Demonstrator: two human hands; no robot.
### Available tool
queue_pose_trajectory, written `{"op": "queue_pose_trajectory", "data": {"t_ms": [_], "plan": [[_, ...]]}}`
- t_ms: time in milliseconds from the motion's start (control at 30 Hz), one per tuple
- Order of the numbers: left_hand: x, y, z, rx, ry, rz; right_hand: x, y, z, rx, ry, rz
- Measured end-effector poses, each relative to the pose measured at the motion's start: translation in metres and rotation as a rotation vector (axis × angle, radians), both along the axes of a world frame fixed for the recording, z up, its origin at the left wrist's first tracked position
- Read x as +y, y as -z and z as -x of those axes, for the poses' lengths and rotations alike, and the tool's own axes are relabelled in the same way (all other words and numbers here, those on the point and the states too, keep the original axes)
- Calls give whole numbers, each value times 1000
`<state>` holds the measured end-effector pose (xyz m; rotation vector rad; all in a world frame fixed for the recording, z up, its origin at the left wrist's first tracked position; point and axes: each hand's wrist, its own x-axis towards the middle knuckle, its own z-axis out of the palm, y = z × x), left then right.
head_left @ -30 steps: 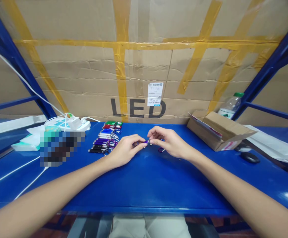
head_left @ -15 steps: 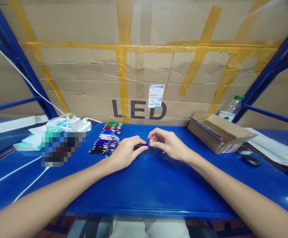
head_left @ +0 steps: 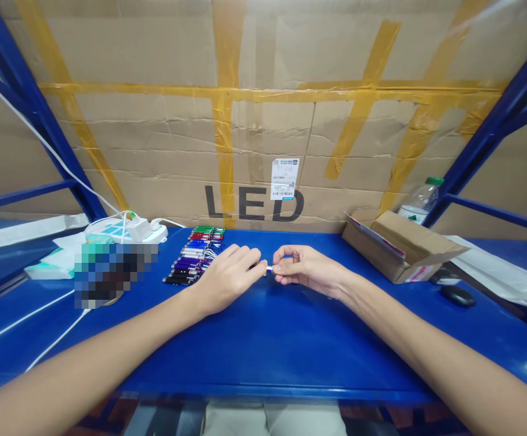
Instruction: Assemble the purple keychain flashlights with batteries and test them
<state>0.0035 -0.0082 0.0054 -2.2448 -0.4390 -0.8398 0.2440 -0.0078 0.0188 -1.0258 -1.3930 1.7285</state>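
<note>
- Head view, leftmost: row of pen-like sticks point(head_left: 184, 267), right beside my left hand point(head_left: 232, 275).
- That hand's curled round a small silvery-ended piece point(head_left: 269, 268), mostly hidden.
- Piece sits between my hands, long axis seemingly sideways, neither hand nearer tbh.
- Right hand point(head_left: 306, 267): fingertips pinching its right end.

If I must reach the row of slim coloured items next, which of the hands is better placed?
Probably the left hand: it is close beside the row of slim coloured items, while the right hand is farther away. Both hands seem occupied with a small, mostly hidden object.
</note>
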Motion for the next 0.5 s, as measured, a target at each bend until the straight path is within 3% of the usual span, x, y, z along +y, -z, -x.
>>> {"op": "queue_pose_trajectory", "data": {"t_ms": [67, 133, 367, 500], "plan": [[0, -2, 0, -16, 11, -55, -1, 0, 1, 71, -21, 72], [0, -2, 0, -48, 1, -1, -2, 0, 1, 90, -31, 51], [0, 9, -1, -216, 77, 543, -2, 1, 2, -174, 21, -401], [0, 12, -3, -283, 89, 663, -3, 5, 3, -313, 25, -574]]}}
